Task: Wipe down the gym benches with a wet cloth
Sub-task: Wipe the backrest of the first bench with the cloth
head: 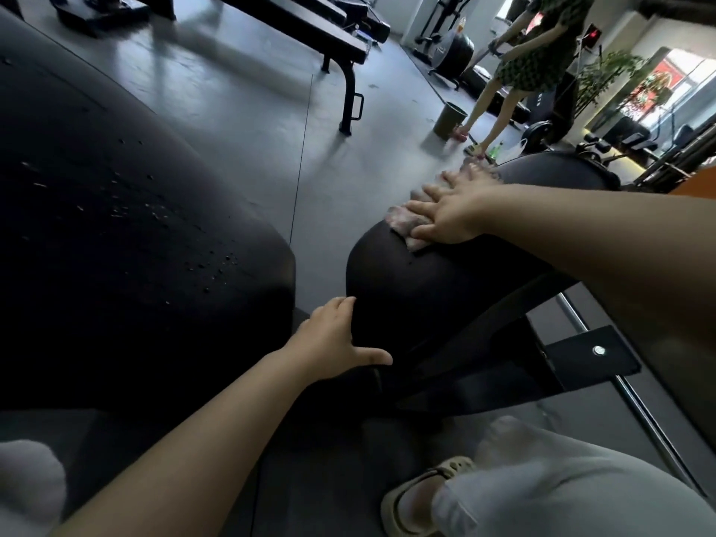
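I saw the right hand [445, 217] pressed flat on a mottled pinkish cloth [407, 222], fingers spread and straight, on the top of the narrow black bench pad [407, 288] at the right. The left hand [335, 343] rested against the near rounded end of that pad, fingers released and the thumb stretched out. At the left, a wide black bench [116, 211] carried water drops [209, 261]. Far right, another person [530, 60] stood beside an olive bucket [449, 120] on the floor.

Dim, window-lit from upper right; floor [240, 110] glares, edges warp, foreground blurs.
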A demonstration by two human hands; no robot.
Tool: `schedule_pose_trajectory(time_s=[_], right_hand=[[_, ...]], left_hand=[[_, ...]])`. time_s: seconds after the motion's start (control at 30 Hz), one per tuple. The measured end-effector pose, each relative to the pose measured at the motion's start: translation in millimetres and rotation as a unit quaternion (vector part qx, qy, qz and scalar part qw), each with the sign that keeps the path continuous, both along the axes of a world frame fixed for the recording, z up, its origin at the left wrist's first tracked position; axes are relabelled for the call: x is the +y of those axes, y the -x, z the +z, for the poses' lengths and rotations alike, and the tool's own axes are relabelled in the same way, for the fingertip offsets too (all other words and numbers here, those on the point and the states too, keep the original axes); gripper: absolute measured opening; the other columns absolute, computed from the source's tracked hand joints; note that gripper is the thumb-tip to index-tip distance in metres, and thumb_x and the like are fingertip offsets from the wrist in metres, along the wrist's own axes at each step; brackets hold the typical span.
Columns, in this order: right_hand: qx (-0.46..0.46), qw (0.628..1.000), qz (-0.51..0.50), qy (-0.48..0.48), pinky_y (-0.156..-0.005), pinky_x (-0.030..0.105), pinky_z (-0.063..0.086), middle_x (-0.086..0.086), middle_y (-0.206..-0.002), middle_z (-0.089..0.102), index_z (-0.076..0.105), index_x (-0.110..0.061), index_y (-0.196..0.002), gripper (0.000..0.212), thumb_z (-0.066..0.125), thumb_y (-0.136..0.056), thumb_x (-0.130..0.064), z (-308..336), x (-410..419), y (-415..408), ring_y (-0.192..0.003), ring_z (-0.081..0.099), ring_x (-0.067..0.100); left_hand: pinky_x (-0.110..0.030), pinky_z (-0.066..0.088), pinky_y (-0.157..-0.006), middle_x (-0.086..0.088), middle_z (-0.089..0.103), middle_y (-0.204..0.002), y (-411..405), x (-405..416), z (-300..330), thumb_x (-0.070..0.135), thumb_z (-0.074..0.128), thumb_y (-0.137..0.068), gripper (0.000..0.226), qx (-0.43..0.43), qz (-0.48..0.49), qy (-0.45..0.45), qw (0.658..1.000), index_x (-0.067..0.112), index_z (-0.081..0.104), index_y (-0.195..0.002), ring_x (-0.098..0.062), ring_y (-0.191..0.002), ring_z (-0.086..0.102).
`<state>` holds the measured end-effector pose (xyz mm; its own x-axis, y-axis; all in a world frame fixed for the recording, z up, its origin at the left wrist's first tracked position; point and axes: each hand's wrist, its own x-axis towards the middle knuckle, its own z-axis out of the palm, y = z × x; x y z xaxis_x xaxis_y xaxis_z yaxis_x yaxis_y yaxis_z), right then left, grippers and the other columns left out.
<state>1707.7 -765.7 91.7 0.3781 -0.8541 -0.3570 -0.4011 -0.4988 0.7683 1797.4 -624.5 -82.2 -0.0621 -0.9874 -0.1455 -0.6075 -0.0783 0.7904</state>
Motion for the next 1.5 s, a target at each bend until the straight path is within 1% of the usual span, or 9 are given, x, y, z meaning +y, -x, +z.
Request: schedule_pose_trajectory(time_s=[0.17, 0.27, 0.47, 0.6, 0.77, 0.9, 1.1, 1.27, 1.5], right_hand=[[0.01, 0.999, 0.019, -0.025, -0.111, 0.061, -0.008, 0.001, -0.16, -0.004, 0.001, -0.039, -0.15, 0.069, 0.018, -0.09, -0.07, -40.5, 3.8, -23.3, -0.146, -0.005, 0.033], [0.012, 0.998, 0.027, -0.056, -0.109, 0.063, -0.012, 0.003, -0.16, -0.006, 0.001, -0.04, -0.149, 0.068, 0.018, -0.091, -0.069, -68.9, 9.4, -35.0, -0.145, -0.008, 0.034], [0.027, 0.995, 0.047, -0.088, -0.107, 0.062, -0.013, 0.006, -0.159, -0.007, 0.004, -0.033, -0.151, 0.07, 0.02, -0.092, -0.066, -105.5, 35.4, -44.4, -0.144, -0.014, 0.035], [0.002, 0.995, 0.039, -0.093, -0.111, 0.057, -0.01, 0.003, -0.159, -0.008, 0.001, -0.025, -0.152, 0.069, 0.021, -0.096, -0.059, -110.5, 46.4, -39.0, -0.144, -0.014, 0.032], [-0.038, 0.998, 0.019, -0.051, -0.114, 0.049, -0.01, 0.001, -0.159, -0.011, -0.005, -0.021, -0.152, 0.07, 0.02, -0.097, -0.057, -81.8, 58.5, -16.9, -0.145, -0.015, 0.029], [-0.072, 0.997, 0.031, 0.007, -0.116, 0.047, -0.011, 0.002, -0.159, -0.01, -0.003, -0.023, -0.152, 0.07, 0.02, -0.096, -0.058, -31.3, 58.4, 21.9, -0.145, -0.013, 0.027], [-0.139, 0.982, -0.014, 0.125, -0.117, 0.047, -0.006, 0.001, -0.16, -0.008, 0.002, -0.028, -0.152, 0.067, 0.018, -0.095, -0.06, 42.0, 47.6, 73.5, -0.146, -0.009, 0.026], [-0.111, 0.979, -0.023, 0.168, -0.112, 0.055, -0.01, 0.003, -0.159, -0.009, 0.0, -0.028, -0.152, 0.065, 0.011, -0.095, -0.057, 25.2, 46.9, 62.3, -0.145, -0.012, 0.03], [-0.087, 0.992, -0.008, 0.096, -0.108, 0.061, -0.013, 0.004, -0.159, -0.01, -0.001, -0.028, -0.151, 0.066, 0.013, -0.095, -0.058, -5.6, 44.8, 35.1, -0.143, -0.015, 0.038]], left_hand=[[-0.043, 0.026, -0.114, 0.001, 0.014, -0.157, 0.8, 1.3, -7.9, 0.063, 0.068, -0.068, 0.109, 0.037, 0.013, -0.002, 0.999, 0.019, 0.01, -0.15, -0.021, -0.143, 0.017], [-0.041, 0.03, -0.112, -0.001, 0.025, -0.152, 1.9, 0.2, -9.4, 0.058, 0.076, -0.064, 0.11, 0.084, 0.043, 0.008, 0.996, 0.019, 0.015, -0.148, -0.022, -0.14, 0.024], [-0.046, 0.023, -0.115, -0.001, -0.001, -0.158, 6.6, 0.4, -14.9, 0.054, 0.081, -0.059, 0.139, 0.114, 0.102, -0.002, 0.988, 0.019, -0.02, -0.147, -0.024, -0.144, 0.007], [-0.044, 0.018, -0.116, -0.004, -0.007, -0.157, 10.7, 3.1, -15.3, 0.053, 0.08, -0.06, 0.141, 0.12, 0.125, -0.017, 0.985, 0.015, -0.025, -0.145, -0.024, -0.144, 0.002], [-0.043, 0.018, -0.116, -0.004, -0.01, -0.157, 12.3, 7.5, -14.1, 0.056, 0.075, -0.066, 0.125, 0.098, 0.125, -0.017, 0.987, 0.015, -0.009, -0.15, -0.026, -0.145, 0.0], [-0.039, 0.023, -0.114, 0.001, 0.009, -0.157, 11.8, 10.8, -13.3, 0.05, 0.071, -0.075, 0.096, 0.11, 0.087, 0.021, 0.99, 0.022, 0.017, -0.15, -0.022, -0.143, 0.012], [-0.036, 0.024, -0.114, 0.001, 0.019, -0.155, 16.3, 12.6, -13.7, 0.044, 0.069, -0.078, 0.091, 0.125, 0.08, 0.034, 0.988, 0.02, 0.019, -0.15, -0.018, -0.142, 0.019], [-0.033, 0.025, -0.112, 0.001, 0.021, -0.154, 17.6, 10.5, -16.8, 0.042, 0.071, -0.077, 0.091, 0.129, 0.085, 0.04, 0.987, 0.019, 0.021, -0.149, -0.017, -0.141, 0.022], [-0.034, 0.029, -0.111, 0.0, 0.023, -0.153, 19.8, 11.6, -20.5, 0.036, 0.073, -0.076, 0.09, 0.163, 0.108, 0.037, 0.98, 0.019, 0.021, -0.148, -0.017, -0.139, 0.025]])
